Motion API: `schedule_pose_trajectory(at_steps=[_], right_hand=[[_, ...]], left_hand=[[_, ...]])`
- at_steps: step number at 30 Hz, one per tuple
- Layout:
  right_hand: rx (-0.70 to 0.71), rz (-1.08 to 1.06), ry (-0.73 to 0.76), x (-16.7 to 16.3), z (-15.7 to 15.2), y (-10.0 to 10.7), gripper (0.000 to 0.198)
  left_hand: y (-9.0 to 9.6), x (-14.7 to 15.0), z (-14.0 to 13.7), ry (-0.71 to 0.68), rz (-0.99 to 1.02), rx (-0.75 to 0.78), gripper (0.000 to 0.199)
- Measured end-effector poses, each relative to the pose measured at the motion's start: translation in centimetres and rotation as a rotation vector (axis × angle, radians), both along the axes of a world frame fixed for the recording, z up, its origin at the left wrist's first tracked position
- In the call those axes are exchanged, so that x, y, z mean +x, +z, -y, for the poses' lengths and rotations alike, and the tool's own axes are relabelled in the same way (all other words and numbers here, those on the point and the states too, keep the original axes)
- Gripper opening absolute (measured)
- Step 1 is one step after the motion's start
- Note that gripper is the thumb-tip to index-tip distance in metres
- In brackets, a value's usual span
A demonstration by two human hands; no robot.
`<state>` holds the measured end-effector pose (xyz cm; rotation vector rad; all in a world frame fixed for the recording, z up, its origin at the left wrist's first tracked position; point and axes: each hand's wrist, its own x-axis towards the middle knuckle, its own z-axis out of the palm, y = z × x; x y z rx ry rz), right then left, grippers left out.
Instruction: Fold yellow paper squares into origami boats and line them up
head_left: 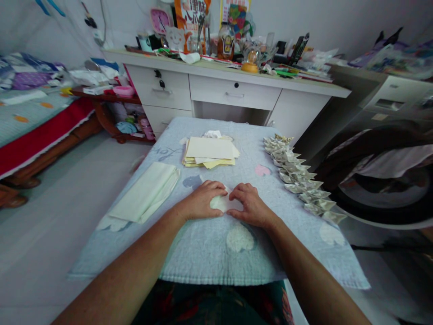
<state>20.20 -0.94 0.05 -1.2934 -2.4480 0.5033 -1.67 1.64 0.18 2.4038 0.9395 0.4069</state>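
Note:
Between my two hands, on the cloth-covered table (209, 253), lies a small pale piece of paper (221, 203). My left hand (204, 199) is curled over its left side, thumb and fingers gripping it. From the right, my right hand (249, 205) bends thumb and fingertips onto the paper's other edge. Parts of the paper are hidden under the fingers. Beyond the hands sits a stack of cream and yellow paper sheets (210, 148). A folded bundle of pale sheets (145, 192) rests to the left. Folded paper boats (297, 176) stand in a slanting row along the right.
A white desk (233, 92) crowded with jars, bags and small items stands behind the table. To the right is a front-loading washing machine (389, 149) with cloth at its door. At the left are a bed (40, 117) and a low wooden stand (101, 101).

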Motion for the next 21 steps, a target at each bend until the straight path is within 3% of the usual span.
schedule_pose_trajectory(at_steps=[5,11,18,21], right_hand=[[0.006,0.015,0.0,-0.08,0.12,0.32,0.028],[0.073,0.006,0.012,-0.2,0.2,0.37,0.02],[0.091,0.049,0.086,-0.32,0.27,0.5,0.008],[0.091,0.063,0.073,-0.26,0.36,0.46,0.015]], left_hand=[[0.06,0.03,0.06,-0.002,-0.001,0.002,0.054],[0.13,0.27,0.39,0.028,0.022,0.053,0.036],[0.16,0.4,0.65,0.049,0.002,0.063,0.03],[0.07,0.34,0.66,0.044,-0.003,0.068,0.028]])
